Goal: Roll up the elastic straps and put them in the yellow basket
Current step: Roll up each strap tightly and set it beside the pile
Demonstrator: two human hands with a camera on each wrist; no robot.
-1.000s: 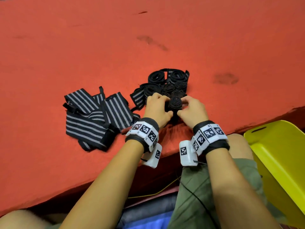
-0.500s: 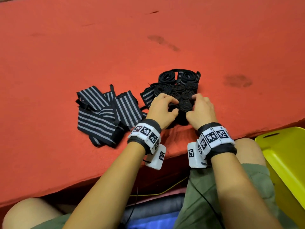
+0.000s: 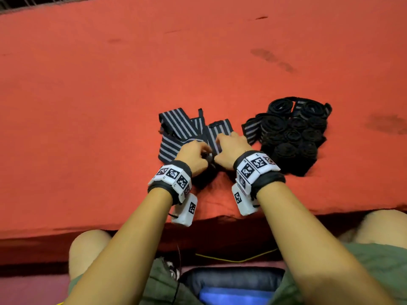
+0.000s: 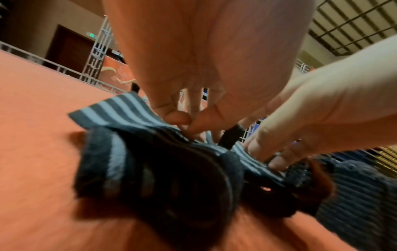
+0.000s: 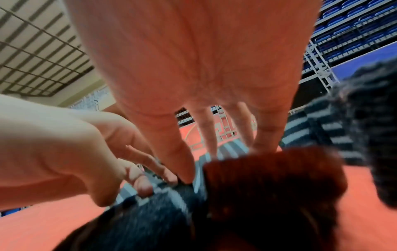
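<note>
A red mat (image 3: 110, 89) fills most of the head view, its near edge just above the person's knees. On it lie two groups of elastic straps, close together: a tight cluster of rolled straps (image 3: 290, 133) to the right, and a loose pile of striped unrolled straps (image 3: 176, 130) to the left of it.

Both forearms reach forward side by side over the mat's edge, each wrist wrapped in a band of printed markers, and both hands meet at the near side of the unrolled pile. The left hand (image 3: 193, 155) is arched with fingers curled down; in the left wrist view its thumb and forefinger (image 4: 178, 117) pinch a striped strap where it folds. The right hand (image 3: 231, 146) lies just beside it, knuckles up, its fingers (image 5: 182, 163) extended down with the tips pressing the same pile; that view is blurred, so whether they hook the fabric is unclear, though they look straight.
</note>
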